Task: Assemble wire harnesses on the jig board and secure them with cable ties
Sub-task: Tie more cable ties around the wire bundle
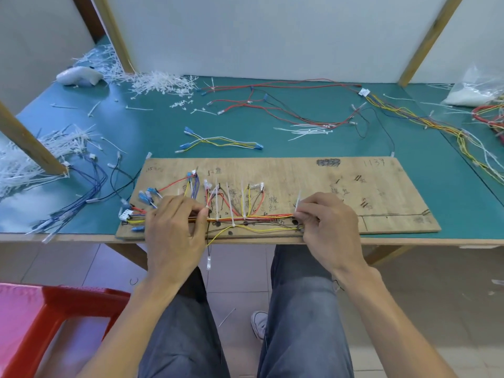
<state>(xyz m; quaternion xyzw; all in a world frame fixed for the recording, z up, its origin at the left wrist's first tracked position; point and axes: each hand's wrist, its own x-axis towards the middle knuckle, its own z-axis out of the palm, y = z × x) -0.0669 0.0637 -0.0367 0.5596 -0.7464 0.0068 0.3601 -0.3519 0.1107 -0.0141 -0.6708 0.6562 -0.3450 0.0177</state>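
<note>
Board (pixel 381 192) lower centre on bench (pixel 163 126); harness (pixel 251 218) along its near edge. Left hand (pixel 174 225) grip pinches harness; right hand (pixel 327 227) grip pinches upright tie (pixel 299 199).

I am sitting at a wire-harness assembly station in a small workshop. A green mat (pixel 152 126) is covering the bench (pixel 68 237), white partition panels (pixel 259 34) between wooden posts (pixel 431 39) are enclosing it, and heaps of cable ties (pixel 161 83), loose wire sets (pixel 286 105) and a hand-marked plywood jig board (pixel 381 186) are lying on it.
</note>
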